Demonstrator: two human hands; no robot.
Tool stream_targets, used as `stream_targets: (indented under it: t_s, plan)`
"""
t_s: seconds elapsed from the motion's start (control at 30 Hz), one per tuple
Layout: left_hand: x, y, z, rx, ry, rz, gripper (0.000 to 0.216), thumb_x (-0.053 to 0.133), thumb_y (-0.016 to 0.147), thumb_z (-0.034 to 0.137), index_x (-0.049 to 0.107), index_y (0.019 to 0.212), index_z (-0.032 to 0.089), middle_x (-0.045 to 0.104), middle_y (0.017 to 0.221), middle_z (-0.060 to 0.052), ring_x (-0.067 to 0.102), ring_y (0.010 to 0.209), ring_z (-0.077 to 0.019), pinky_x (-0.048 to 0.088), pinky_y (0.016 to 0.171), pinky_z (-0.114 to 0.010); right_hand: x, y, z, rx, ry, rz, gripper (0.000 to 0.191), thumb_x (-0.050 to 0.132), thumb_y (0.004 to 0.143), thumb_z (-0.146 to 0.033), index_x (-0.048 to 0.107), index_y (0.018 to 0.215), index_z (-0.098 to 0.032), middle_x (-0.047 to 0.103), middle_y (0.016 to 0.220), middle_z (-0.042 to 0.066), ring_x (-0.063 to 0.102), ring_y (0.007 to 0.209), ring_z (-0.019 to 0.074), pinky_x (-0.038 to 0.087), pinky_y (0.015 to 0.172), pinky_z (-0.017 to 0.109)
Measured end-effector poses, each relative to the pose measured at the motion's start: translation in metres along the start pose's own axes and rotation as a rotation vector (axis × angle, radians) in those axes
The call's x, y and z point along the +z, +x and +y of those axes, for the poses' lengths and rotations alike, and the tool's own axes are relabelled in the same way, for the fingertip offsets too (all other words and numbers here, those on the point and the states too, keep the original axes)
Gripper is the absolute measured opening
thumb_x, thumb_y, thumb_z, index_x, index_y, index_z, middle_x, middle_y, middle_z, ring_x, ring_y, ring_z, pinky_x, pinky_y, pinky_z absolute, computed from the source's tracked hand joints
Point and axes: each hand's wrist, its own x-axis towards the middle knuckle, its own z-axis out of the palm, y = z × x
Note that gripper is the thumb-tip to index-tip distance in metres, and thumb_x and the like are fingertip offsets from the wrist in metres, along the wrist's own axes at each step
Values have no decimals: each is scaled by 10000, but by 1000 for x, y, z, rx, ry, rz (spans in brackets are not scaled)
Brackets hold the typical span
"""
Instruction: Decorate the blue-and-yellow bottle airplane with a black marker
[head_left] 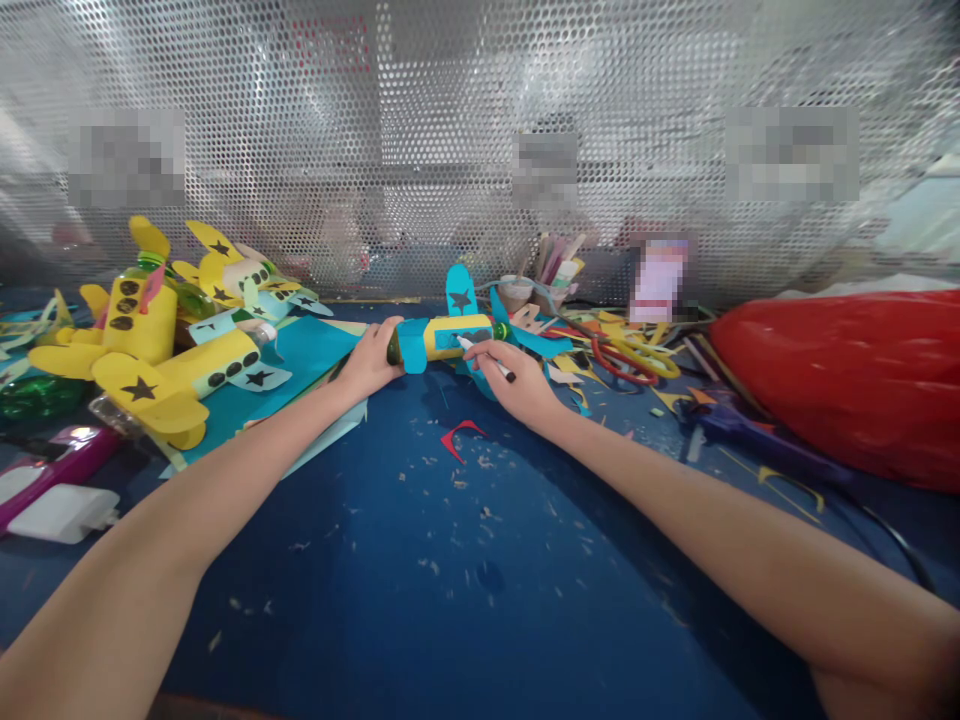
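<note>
Beside a marker (510, 376) pinched in right fingers (486, 350), the bottle plane (438, 339) sits (base gripped by left fingers (385, 338)).

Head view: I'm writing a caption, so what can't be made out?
In the head view:
Pen: middle covered by the right hand.
Bottle plane: far side turned from the camera.
Phone-like object: details lost to pixelation.
Red bag: right end cut off by the picture edge.

Matt paper fin (459, 284), glossy bag (847, 370)
</note>
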Motion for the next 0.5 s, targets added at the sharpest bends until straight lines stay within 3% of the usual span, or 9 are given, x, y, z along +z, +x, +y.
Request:
stream_targets:
  t_s: [0.5]
  plan:
    - [0, 0, 0, -1, 6, -2, 735, 765, 692, 174, 438, 1349, 211, 579, 1314, -126, 571, 1151, -326, 472, 1000, -494, 0, -1, 0, 7, -2, 25, 227, 436, 936, -253, 659, 895, -233, 680, 810, 52, 614, 808, 214, 471, 668, 328]
